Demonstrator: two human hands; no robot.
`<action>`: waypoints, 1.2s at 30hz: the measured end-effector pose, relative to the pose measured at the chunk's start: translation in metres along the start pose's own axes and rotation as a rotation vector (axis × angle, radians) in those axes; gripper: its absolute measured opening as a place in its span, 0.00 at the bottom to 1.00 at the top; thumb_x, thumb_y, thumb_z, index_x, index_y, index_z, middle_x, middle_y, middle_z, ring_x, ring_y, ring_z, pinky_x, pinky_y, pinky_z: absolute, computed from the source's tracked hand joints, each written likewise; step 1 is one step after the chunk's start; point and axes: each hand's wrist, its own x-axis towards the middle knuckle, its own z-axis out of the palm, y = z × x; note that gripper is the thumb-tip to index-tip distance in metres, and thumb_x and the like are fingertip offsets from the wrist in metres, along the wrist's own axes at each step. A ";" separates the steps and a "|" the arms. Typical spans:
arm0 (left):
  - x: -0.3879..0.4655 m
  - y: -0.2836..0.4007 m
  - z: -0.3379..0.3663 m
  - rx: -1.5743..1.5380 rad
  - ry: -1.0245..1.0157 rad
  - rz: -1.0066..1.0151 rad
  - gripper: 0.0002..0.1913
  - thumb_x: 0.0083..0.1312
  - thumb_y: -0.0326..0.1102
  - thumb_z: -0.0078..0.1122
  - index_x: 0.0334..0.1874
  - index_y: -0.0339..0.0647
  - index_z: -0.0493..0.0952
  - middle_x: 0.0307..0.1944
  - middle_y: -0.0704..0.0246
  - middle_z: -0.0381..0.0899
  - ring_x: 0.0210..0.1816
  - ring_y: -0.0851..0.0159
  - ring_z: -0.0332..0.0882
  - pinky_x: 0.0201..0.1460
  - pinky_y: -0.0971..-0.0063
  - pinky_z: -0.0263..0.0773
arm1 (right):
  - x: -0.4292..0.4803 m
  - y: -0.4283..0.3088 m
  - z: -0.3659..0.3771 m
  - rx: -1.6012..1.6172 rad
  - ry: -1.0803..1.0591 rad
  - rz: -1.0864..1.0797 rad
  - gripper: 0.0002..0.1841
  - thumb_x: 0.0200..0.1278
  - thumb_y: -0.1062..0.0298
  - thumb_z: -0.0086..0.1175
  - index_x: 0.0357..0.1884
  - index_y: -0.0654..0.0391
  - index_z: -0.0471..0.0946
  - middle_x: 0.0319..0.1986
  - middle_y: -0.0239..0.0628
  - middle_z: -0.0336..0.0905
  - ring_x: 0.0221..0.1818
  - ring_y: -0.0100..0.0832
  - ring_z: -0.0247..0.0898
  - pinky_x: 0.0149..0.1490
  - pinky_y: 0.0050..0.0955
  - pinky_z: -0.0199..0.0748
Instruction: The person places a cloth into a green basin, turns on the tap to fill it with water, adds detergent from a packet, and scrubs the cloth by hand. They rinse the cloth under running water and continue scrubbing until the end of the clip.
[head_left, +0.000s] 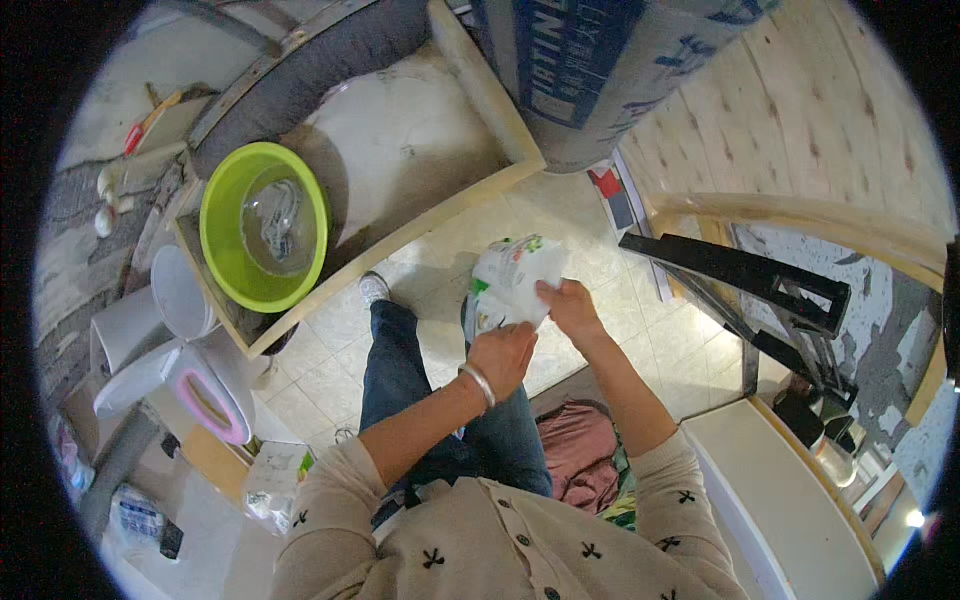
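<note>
A white printed plastic bag (514, 277) with green and orange marks is between my two hands, above the tiled floor. My left hand (504, 360), with a silver bracelet at the wrist, grips the bag's near edge. The fingers of my right hand (566, 304) pinch its right edge, close beside the left hand. The bag's contents are hidden. To the left, a lime-green plastic basin (211, 225) stands on the corner of a wooden-edged frame and holds water with a crumpled, pale item in it.
A toilet with a pink seat cover (214, 409) and a white bucket (180, 292) stand at the left. Folded black metal legs (739, 277) and a white cabinet top (772, 502) are on the right. Pink cloth (577, 454) lies beside my leg.
</note>
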 end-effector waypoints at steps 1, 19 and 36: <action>0.015 -0.001 0.006 0.015 -0.011 0.024 0.08 0.67 0.35 0.44 0.34 0.38 0.70 0.26 0.57 0.75 0.30 0.50 0.76 0.34 0.59 0.72 | 0.006 0.024 -0.006 0.234 0.058 0.053 0.16 0.61 0.55 0.54 0.30 0.60 0.76 0.20 0.28 0.72 0.21 0.23 0.63 0.29 0.26 0.63; -0.048 -0.274 -0.103 -0.036 0.591 -0.486 0.10 0.63 0.28 0.47 0.43 0.42 0.78 0.43 0.58 0.79 0.45 0.52 0.76 0.49 0.65 0.72 | 0.193 0.233 -0.103 0.381 0.614 0.633 0.09 0.67 0.58 0.47 0.38 0.51 0.73 0.20 0.31 0.69 0.16 0.24 0.61 0.18 0.24 0.55; -0.071 -0.546 -0.180 0.332 0.045 -0.397 0.32 0.59 0.19 0.48 0.66 0.57 0.62 0.72 0.64 0.43 0.64 0.42 0.56 0.59 0.57 0.68 | 0.158 -0.168 0.423 -0.646 -0.111 -0.684 0.28 0.50 0.76 0.59 0.56 0.49 0.69 0.54 0.48 0.65 0.52 0.47 0.67 0.48 0.38 0.75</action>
